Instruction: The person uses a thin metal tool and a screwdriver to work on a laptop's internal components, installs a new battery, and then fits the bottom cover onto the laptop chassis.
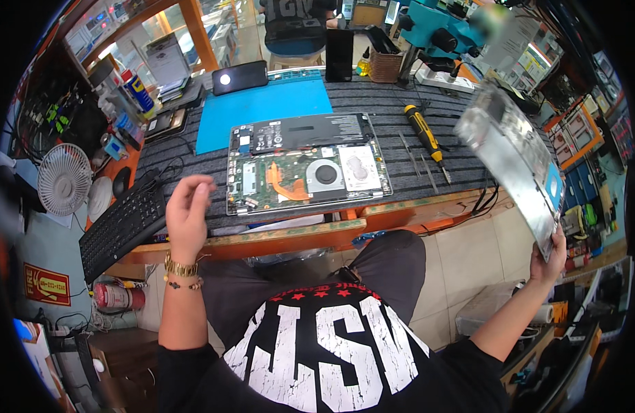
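Note:
An opened laptop (259,180) lies on the striped grey mat in front of me, its insides exposed. It shows a black battery (300,131), a round fan (324,175), a copper heat pipe (280,184) and a silver rectangular drive (359,168). At the right, my right hand (548,260) grips the lower edge of a silver laptop bottom cover (500,162), held up on a slant and slightly blurred. My left hand (188,210) is raised just left of the laptop, fingers loosely bent and apart, holding nothing.
A yellow-and-black screwdriver (422,131) and several thin metal tools (427,172) lie right of the laptop. Behind it are a blue mat (224,120) and a phone (240,77). A black keyboard (121,227) leans at the left beside a white fan (64,179). A teal microscope (434,27) stands at the back.

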Tool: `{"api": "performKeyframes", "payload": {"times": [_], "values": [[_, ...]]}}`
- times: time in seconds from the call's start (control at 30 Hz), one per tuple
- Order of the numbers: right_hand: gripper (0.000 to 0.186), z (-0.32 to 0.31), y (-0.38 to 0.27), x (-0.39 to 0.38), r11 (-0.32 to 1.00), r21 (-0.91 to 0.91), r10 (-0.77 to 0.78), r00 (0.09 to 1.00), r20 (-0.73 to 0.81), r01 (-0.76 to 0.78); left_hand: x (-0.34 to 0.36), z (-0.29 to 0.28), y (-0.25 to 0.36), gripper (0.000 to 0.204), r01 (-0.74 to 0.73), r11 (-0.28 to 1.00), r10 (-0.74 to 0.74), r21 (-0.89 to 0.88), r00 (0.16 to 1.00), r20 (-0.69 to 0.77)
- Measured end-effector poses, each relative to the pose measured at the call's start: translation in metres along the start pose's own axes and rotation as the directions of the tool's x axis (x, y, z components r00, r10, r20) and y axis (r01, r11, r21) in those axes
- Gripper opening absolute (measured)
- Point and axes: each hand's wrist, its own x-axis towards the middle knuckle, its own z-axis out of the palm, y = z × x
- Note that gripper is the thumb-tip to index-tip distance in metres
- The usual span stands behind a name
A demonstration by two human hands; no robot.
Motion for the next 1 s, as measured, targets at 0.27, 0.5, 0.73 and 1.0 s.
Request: {"api": "performKeyframes", "payload": {"times": [0.27, 0.5, 0.73, 1.0], "values": [[0.057, 0.233, 0.077, 0.068, 0.945, -0.285, -0.160, 0.987, 0.035, 0.163, 0.080, 0.035, 0.092, 0.054, -0.033, 0.994, 0.077, -0.100, 0.873, 0.481], [0.036, 0.332, 0.123, 0.130, 0.888, -0.252, -0.297, 0.899, 0.323, 0.384, 0.115, 0.003, 0.097, 0.040, -0.216, 0.975, 0.196, 0.053, 0.947, 0.255], [0.013, 0.323, 0.177, 0.198, 0.703, -0.546, -0.281, 0.883, 0.376, 0.457, 0.112, -0.032, 0.081, 0.021, -0.224, 0.854, 0.201, 0.470, 0.974, 0.100], [0.045, 0.327, 0.229, 0.208, 0.618, -0.676, -0.239, 0.915, 0.325, 0.401, 0.080, -0.010, 0.032, 0.039, -0.213, 0.960, 0.177, 0.182, 0.965, 0.196]]}}
